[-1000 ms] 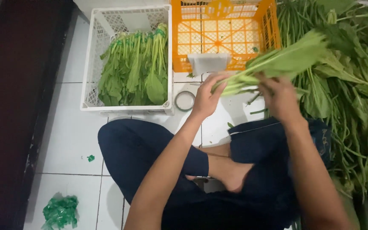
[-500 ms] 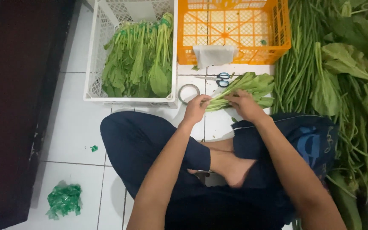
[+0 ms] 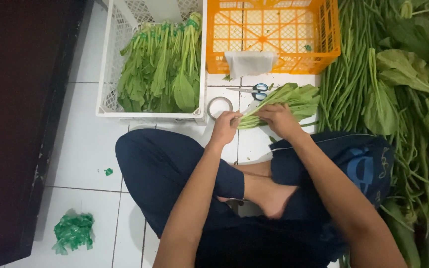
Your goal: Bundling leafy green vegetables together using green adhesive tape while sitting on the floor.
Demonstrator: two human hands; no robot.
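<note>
I sit cross-legged on a white tiled floor. A bundle of leafy greens (image 3: 294,99) lies on the tiles in front of my knees. My left hand (image 3: 225,126) pinches its stem end. My right hand (image 3: 278,119) presses down on the stems just beside it. A roll of tape (image 3: 220,106) lies right next to my left hand. Blue-handled scissors (image 3: 254,91) rest on the floor just beyond the bundle.
A white crate (image 3: 106,74) holding tied bunches of greens (image 3: 162,69) stands at the far left. An orange crate (image 3: 274,34) with a white cloth (image 3: 250,63) over its rim stands beside it. A big heap of loose greens (image 3: 398,99) fills the right. Green scraps (image 3: 73,232) lie near left.
The bundle of greens was held up in the air a second ago; both hands have brought it down onto the floor and now hold it there by the stems.
</note>
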